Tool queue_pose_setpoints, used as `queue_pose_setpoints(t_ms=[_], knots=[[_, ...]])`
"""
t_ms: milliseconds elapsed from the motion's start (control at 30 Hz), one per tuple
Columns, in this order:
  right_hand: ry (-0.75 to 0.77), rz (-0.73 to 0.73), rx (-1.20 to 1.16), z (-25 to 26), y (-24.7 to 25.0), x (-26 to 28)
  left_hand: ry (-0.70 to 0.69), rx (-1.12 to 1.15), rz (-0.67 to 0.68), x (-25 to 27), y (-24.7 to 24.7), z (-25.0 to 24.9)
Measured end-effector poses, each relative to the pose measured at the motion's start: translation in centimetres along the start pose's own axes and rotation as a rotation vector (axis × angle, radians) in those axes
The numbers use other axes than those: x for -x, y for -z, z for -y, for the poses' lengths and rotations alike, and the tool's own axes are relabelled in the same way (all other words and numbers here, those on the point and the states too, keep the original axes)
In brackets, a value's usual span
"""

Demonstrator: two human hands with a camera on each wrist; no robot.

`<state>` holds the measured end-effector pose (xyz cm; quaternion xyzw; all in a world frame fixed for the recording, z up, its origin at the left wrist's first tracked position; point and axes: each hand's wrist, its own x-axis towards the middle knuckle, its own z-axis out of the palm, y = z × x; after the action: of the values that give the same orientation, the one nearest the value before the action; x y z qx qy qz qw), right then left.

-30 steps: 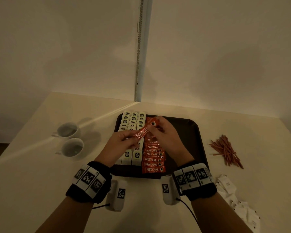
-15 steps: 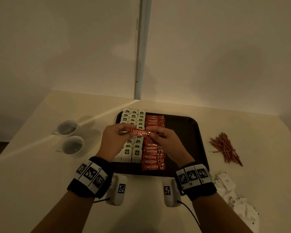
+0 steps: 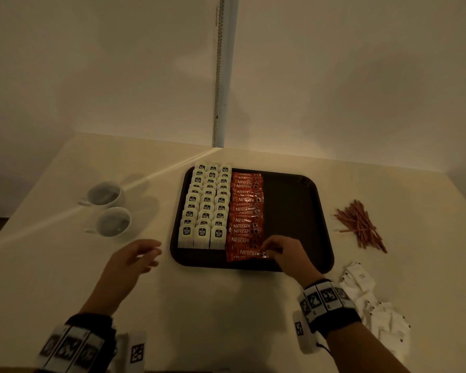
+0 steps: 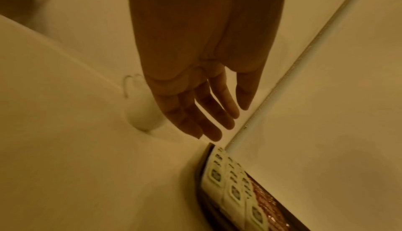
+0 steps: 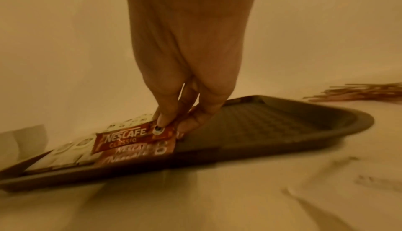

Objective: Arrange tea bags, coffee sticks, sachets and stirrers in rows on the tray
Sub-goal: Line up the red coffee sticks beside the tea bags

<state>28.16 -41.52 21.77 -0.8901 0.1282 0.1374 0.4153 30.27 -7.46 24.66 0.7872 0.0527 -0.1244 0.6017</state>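
Tea bags (image 3: 203,208) fill three rows and coffee sticks (image 3: 246,211) one on the tray (image 3: 293,211), your right hand (image 3: 285,251) pinching the nearest stick while your left hand (image 3: 135,258) hovers slack-fingered and empty; stirrers (image 3: 361,227) and sachets (image 3: 374,305) wait on the tabletop beyond your right hand.

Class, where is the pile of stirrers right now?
In the head view, the stirrers lie loose on the table, right of the tray, beyond the white sachets.
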Motion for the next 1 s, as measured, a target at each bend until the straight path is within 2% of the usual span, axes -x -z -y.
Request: queue_pose_setpoints(t_ms=[133, 333, 733, 867, 1000], knots=[[-0.038, 0.045, 0.010, -1.1, -1.6, 0.0, 0.074, 0.020, -0.062, 2.0, 1.8, 2.3], [-0.067, -0.046, 0.015, -1.8, -2.6, -0.5, 0.160, 0.014, -0.095, 3.4, 2.7, 3.5], [-0.076, -0.102, 0.111, -2.2, -2.9, -0.9, 0.139, 0.000, -0.067, 3.5, 2.4, 3.3], [-0.037, -0.160, 0.072, -2.2, -1.5, 0.2, 0.095, -0.056, 0.036, 2.7, 0.6, 1.9], [0.009, -0.257, 0.066, -3.6, 2.2, 2.5, -0.060, -0.197, 0.242, 0.5, -4.7, -0.9]])
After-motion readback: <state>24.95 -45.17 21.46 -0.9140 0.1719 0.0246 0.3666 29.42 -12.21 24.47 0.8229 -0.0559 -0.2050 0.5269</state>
